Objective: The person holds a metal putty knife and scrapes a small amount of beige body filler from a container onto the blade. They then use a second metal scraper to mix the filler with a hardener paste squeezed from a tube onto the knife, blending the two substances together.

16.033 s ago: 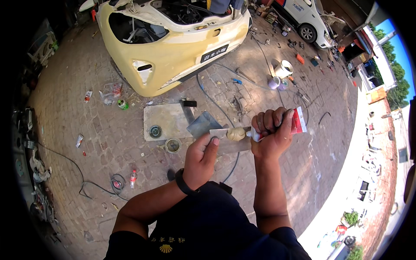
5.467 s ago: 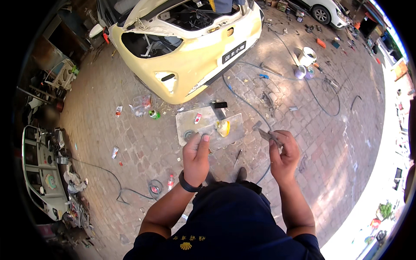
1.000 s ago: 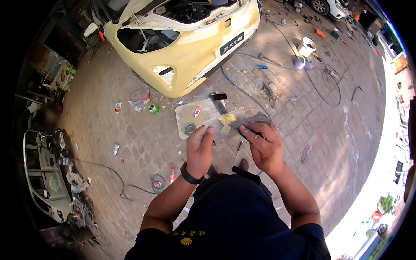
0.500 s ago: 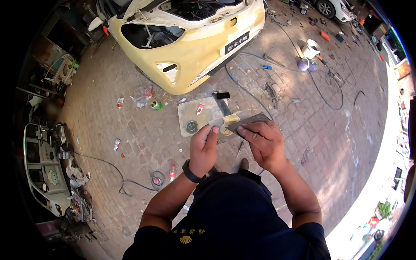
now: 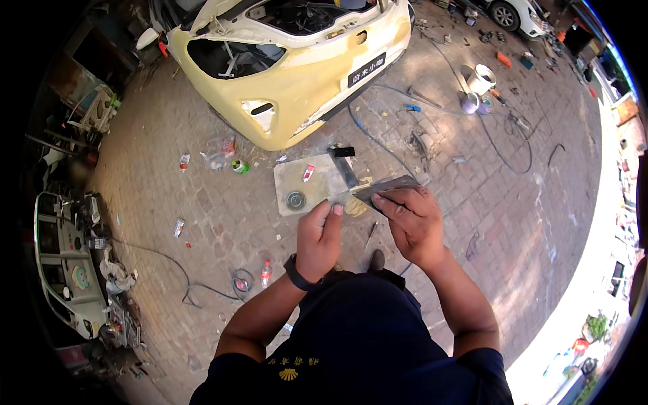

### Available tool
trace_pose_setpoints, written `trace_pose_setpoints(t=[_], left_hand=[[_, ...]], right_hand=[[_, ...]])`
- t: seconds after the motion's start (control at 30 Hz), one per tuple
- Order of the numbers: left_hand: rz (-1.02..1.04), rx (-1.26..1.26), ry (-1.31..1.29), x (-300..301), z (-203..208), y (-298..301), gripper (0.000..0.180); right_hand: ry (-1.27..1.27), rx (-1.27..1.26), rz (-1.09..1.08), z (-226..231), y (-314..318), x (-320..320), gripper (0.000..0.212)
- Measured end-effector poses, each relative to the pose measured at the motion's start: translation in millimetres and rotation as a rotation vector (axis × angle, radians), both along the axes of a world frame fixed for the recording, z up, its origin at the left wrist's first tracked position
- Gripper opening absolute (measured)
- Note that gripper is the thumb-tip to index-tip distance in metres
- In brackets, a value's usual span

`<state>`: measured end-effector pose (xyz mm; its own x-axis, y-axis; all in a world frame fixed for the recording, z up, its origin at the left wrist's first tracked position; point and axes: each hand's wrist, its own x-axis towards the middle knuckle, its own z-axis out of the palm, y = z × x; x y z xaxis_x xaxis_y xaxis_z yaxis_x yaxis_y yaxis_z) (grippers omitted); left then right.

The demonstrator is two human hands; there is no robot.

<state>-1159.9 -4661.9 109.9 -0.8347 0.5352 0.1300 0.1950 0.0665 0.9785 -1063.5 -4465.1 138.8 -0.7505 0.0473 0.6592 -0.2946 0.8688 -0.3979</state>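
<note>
My left hand [image 5: 320,237] is closed, its thumb pressed on a pale, thin putty spreader [image 5: 341,198] that is partly hidden by the fingers. My right hand [image 5: 415,223] grips a dark, flat putty spreader [image 5: 391,187], thumb beneath and fingers along its edge. The two blades meet or nearly meet in front of me. Yellow putty [image 5: 356,205] shows around that spot; how much sits on each blade I cannot tell. Past my hands, a pale board [image 5: 290,177] lies on the ground, bearing a red-and-white tube [image 5: 308,173] and a round tin [image 5: 295,200].
Ahead stands a car body with a yellow, filler-coated bumper [image 5: 304,94]. A black phone-like object [image 5: 343,152] lies by the board. A hose [image 5: 378,142] crosses the paving. White bucket [image 5: 481,79] and pots stand at right; a plastic bottle [image 5: 266,273] is near my left; a detached car door [image 5: 74,263] lies far left.
The pale spreader in my left hand has tilted and now shows less of its face. My right hand keeps its grip almost in place. The view has shifted slightly.
</note>
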Motion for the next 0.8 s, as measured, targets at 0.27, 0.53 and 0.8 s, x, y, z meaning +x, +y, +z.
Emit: trace_pose_setpoints(t=[0.27, 0.53, 0.8], left_hand=[[0.011, 0.036, 0.017, 4, 4, 3, 0.030], [-0.128, 0.059, -0.093, -4, 17, 5, 0.024], [0.049, 0.125, -0.076, -10, 11, -3, 0.027]], right_hand=[[-0.016, -0.063, -0.005, 8, -2, -2, 0.044], [-0.191, -0.580, 0.274, 29, 15, 14, 0.029], [-0.445, -0.553, 0.154, 6, 38, 40, 0.024]])
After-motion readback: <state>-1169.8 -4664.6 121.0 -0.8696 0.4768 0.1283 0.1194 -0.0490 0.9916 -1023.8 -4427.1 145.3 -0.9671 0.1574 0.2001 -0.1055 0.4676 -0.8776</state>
